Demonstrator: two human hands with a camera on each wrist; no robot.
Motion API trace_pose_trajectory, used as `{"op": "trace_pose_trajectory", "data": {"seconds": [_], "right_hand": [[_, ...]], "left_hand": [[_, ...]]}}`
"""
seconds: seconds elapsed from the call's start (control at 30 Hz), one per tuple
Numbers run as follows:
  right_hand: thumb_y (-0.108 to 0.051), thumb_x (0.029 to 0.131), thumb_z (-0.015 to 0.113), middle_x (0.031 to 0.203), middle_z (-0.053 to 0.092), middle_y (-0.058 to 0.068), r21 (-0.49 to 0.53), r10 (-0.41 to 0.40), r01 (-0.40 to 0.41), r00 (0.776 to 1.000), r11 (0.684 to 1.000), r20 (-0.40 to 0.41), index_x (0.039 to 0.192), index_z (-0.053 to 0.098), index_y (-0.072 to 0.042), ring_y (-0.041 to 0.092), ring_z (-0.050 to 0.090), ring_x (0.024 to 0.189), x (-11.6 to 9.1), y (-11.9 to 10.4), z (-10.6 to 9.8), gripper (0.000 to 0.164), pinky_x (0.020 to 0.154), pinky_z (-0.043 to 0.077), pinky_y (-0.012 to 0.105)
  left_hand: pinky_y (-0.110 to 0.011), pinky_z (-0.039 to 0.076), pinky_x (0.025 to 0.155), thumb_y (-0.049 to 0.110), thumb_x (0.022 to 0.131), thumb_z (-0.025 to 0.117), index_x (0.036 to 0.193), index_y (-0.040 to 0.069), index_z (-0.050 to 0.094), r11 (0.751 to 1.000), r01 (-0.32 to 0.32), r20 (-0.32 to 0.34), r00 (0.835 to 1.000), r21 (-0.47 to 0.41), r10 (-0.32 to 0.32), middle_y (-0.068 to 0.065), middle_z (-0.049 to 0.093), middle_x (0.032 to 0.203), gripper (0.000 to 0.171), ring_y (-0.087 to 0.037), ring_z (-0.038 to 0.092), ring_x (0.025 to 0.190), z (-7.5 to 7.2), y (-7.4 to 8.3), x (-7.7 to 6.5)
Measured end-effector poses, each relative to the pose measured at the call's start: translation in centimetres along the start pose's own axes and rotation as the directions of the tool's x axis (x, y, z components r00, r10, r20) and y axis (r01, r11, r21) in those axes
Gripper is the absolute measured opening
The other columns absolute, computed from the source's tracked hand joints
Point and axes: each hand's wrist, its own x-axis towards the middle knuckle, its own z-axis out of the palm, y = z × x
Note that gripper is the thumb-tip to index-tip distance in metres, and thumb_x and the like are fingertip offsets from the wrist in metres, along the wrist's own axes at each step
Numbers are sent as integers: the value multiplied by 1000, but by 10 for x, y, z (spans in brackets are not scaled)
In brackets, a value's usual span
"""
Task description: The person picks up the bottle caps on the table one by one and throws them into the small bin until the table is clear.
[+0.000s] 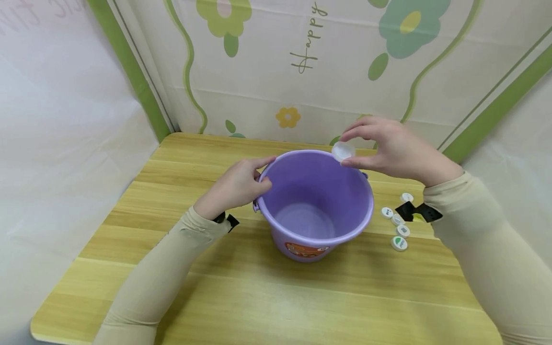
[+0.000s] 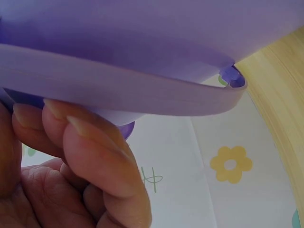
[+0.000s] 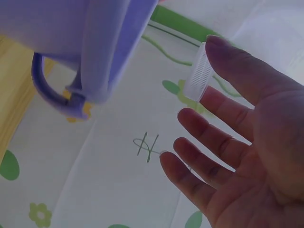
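Observation:
A purple plastic bucket [image 1: 302,184] stands on the wooden table, its mouth tipped toward the head camera. My left hand [image 1: 239,184] grips its left rim, thumb over the edge. In the left wrist view, curled fingertips [image 2: 90,137] lie at the bucket's purple handle band [image 2: 142,95]. Between thumb and index finger, my right hand [image 1: 394,148] pinches a white bottle cap [image 1: 343,151] above the bucket's back right rim. The right wrist view shows the cap's ridged side [image 3: 197,73], with the other fingers spread loosely.
Several white bottle caps [image 1: 399,243] lie on the wooden table [image 1: 276,306], right of the bucket and beneath the right forearm. Behind the table hangs a white curtain [image 1: 258,81] with flower prints and green bands.

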Motion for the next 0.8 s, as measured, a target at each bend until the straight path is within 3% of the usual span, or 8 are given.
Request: {"op": "trace_pose_trajectory", "data": {"seconds": [0.13, 0.6, 0.8], "right_hand": [[-20, 75, 87, 115, 65, 4, 11, -53, 53, 999, 999, -1, 112, 73, -8, 25, 58, 107, 3, -3, 10, 41, 87, 45, 43], [-22, 77, 86, 115, 64, 8, 76, -97, 94, 994, 993, 41, 113, 73, -8, 27, 59, 108, 2, -1, 44, 42, 93, 47, 46], [-25, 76, 86, 118, 64, 10, 50, -88, 86, 995, 995, 51, 113, 73, -8, 28, 58, 110, 1, -2, 49, 43, 95, 46, 47]], "left_hand": [[-27, 42, 40, 12, 88, 53, 150, 8, 43, 1000, -9, -4, 1000, 0, 9, -5, 54, 54, 63, -18, 54, 42, 1, 1, 0], [-27, 41, 40, 11, 88, 53, 150, 9, 44, 1000, -10, -7, 1000, -10, 10, -4, 54, 53, 63, -18, 53, 41, 1, 2, -2], [-27, 40, 40, 11, 88, 53, 149, 9, 44, 1000, -16, -11, 1000, 4, 16, -3, 51, 51, 62, -17, 52, 40, 1, 2, -2]]}}
